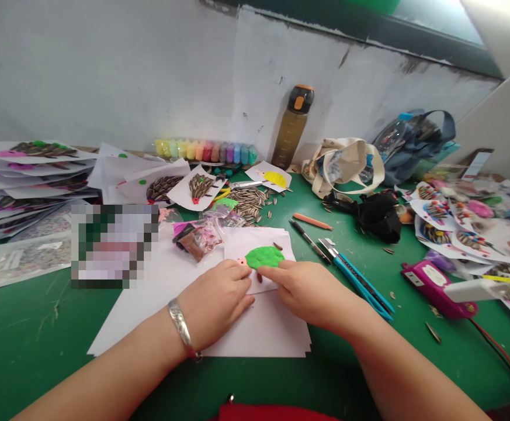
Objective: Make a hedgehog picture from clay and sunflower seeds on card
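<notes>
Pressing clay on card — mid-bench, towards front edge.
Left hand curled, fingers together, pinning card; right hand bunched at clay's rim, grip unclear — may smear under uneven pressure.

Near left: the bare green table top lies open from the front edge up to the paper.
Centre: a flat stack of white paper sheets, with the left hand and right hand meeting on it.
Right of stack: a blue utility knife and a slim black pen lie slantwise, with a bare strip beyond them.
Far right: a purple glue gun and its red cable bar the way.
Back: a heap of striped sunflower seeds and clear plastic packets crowd the space behind the stack.
</notes>
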`<action>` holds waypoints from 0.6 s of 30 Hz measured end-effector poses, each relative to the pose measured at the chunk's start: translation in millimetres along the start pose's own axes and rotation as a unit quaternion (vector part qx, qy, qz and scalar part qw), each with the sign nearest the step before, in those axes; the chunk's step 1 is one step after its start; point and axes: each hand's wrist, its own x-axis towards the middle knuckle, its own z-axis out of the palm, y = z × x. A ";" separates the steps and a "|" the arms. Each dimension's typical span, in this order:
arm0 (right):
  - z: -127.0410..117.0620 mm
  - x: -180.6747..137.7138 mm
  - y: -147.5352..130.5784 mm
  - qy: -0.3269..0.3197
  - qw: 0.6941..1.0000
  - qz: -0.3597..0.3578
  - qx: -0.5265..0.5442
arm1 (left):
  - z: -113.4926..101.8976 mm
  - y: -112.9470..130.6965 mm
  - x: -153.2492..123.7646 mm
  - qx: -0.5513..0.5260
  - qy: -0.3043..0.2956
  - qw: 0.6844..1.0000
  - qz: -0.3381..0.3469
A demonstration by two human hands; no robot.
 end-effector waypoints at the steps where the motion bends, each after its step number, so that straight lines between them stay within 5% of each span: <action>1: 0.5 0.2 0.4 -0.004 1.000 -0.003 -0.001 | -0.2 0.1 -0.6 0.000 0.001 1.000 0.000; 9: -16.7 -10.1 16.2 0.041 0.998 0.056 0.013 | -2.7 1.5 -0.9 -0.011 -0.007 1.000 -0.003; 18: -18.2 -18.8 14.3 -0.034 0.998 0.042 0.020 | -5.2 4.2 -0.5 -0.015 -0.001 1.000 0.004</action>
